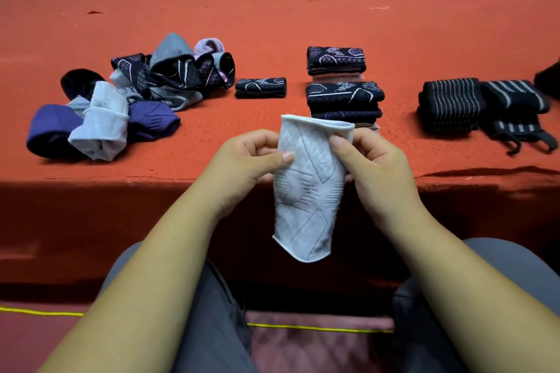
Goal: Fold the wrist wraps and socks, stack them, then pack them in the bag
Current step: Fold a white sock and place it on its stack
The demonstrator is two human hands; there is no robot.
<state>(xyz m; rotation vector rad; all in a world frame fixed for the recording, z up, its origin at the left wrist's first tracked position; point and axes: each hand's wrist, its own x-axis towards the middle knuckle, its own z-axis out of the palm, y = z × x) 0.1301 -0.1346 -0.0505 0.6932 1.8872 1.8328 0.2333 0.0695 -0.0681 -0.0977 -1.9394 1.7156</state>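
Pale grey sock, knit with a raised line pattern, hung upright at frame centre. Open cuff uppermost, lower end loose. Left hand and right hand pinched its upper edges.

Upper left: unfolded heap of socks in grey, patterned navy, purple and lilac, jumbled and overlapping.

Just right of it: single folded sock, navy patterned, lying flat.

Centre: far stack and near stack of folded navy socks, the near one partly hidden.

Right: left wrap bundle and right wrap bundle, black with pale stripes, touching. Loops trailed from the right bundle's near edge.
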